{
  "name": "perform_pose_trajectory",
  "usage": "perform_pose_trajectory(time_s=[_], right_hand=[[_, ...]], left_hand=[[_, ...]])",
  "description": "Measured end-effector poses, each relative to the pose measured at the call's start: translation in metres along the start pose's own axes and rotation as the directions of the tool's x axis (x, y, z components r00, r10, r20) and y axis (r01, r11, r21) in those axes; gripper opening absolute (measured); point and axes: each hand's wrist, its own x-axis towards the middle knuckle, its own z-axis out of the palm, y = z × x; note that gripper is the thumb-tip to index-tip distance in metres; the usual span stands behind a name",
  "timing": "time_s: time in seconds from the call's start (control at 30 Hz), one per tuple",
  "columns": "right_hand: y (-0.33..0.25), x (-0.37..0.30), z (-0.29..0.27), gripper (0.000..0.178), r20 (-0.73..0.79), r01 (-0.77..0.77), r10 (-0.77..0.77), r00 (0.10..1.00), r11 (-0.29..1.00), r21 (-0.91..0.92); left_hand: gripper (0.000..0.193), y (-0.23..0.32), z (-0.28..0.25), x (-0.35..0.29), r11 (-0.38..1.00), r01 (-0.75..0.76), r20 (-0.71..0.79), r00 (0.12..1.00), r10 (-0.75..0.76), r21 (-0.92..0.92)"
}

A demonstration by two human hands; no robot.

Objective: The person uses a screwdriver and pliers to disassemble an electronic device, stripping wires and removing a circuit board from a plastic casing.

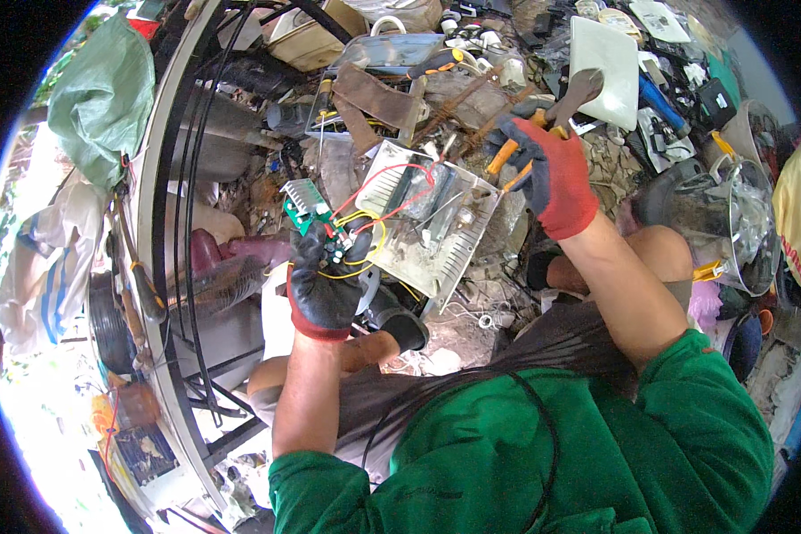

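My left hand (325,289), in a black and red work glove, is closed around a small green circuit board (301,214) with a finned metal heat sink. Red and yellow wires (384,233) trail from the board toward a dirty white slotted housing (449,258), which lies open before me with a dark block inside. To the right, raised above the ground, my right hand (552,173) in a grey and red glove grips orange-handled pliers (504,157). Their worn, dark metal head points up and away; the fingers partly cover the handles.
A black metal frame (182,178) with hanging cables stands on the left. Boxes of scrap and tools (329,111) lie ahead, with a white panel (603,71) farther right. A clear bucket (746,227) of plastic scraps sits at right. Debris covers the ground.
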Motion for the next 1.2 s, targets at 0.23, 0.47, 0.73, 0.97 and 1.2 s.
perform_pose_trajectory(time_s=[0.23,0.47,0.73,0.97,1.2], right_hand=[[-0.017,-0.057,0.044,0.04,0.463,0.276,-0.017,0.886,0.822,-0.498],[0.003,-0.066,0.048,0.055,0.743,0.653,-0.067,0.666,0.533,-0.538],[0.001,-0.065,0.046,0.056,0.83,0.781,-0.052,0.556,0.374,-0.5],[0.009,-0.067,0.041,0.051,0.788,0.764,-0.009,0.616,0.25,-0.594],[0.008,-0.067,0.044,0.046,0.816,0.825,-0.167,0.553,0.245,-0.509]], left_hand=[[0.031,-0.005,0.013,0.005,0.99,0.112,-0.148,0.981,-0.124,-0.081],[0.038,-0.01,0.032,-0.004,0.983,0.148,-0.046,0.988,-0.144,0.104],[0.035,-0.004,0.03,-0.006,0.934,0.342,-0.148,0.923,-0.355,-0.106],[0.036,-0.007,0.031,-0.009,0.893,0.374,-0.067,0.913,-0.401,-0.249],[0.036,-0.016,0.018,-0.009,0.87,0.347,0.003,0.929,-0.369,-0.35]])
